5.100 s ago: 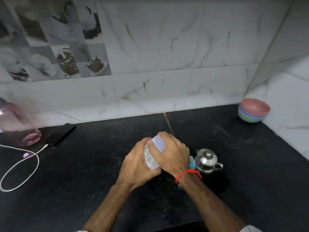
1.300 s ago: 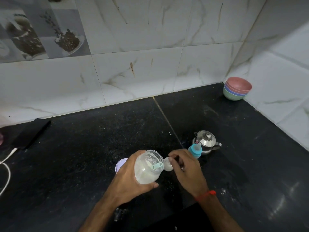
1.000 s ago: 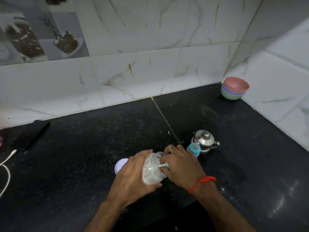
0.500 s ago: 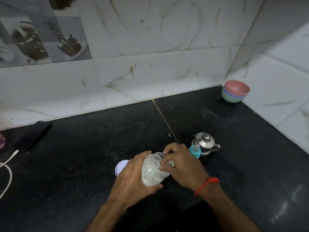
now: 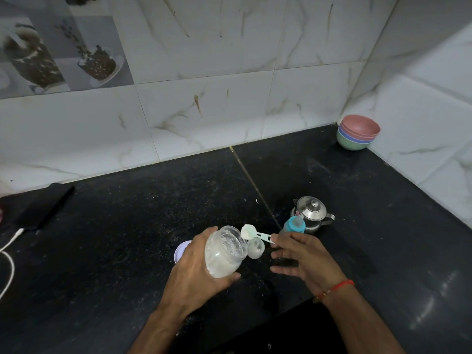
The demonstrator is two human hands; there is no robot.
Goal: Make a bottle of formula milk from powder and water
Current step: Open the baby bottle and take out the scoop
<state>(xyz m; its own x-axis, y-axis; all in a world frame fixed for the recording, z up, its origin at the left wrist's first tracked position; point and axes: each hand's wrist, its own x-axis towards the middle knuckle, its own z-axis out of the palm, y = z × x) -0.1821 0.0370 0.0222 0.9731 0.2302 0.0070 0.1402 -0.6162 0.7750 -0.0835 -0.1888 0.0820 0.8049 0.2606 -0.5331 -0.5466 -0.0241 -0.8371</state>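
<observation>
Powder jar [image 5: 224,251] tilted in left hand [image 5: 196,272], right hand [image 5: 304,256] pinching scoop [image 5: 255,233].

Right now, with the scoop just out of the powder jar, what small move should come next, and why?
Probably carry the scoop, held by its handle in the right hand, across to the baby bottle. The scoop looks loaded above the tilted jar in the left hand. The bottle's blue top seems on, so it may need opening first.

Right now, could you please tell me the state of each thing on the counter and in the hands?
powder jar: open, tilted, held by left hand
scoop: loaded with powder, at the jar mouth, handle pinched by right hand
jar lid: off, lying on counter
baby bottle: upright, teat on
steel pot: lidded
bowls: stacked
</observation>
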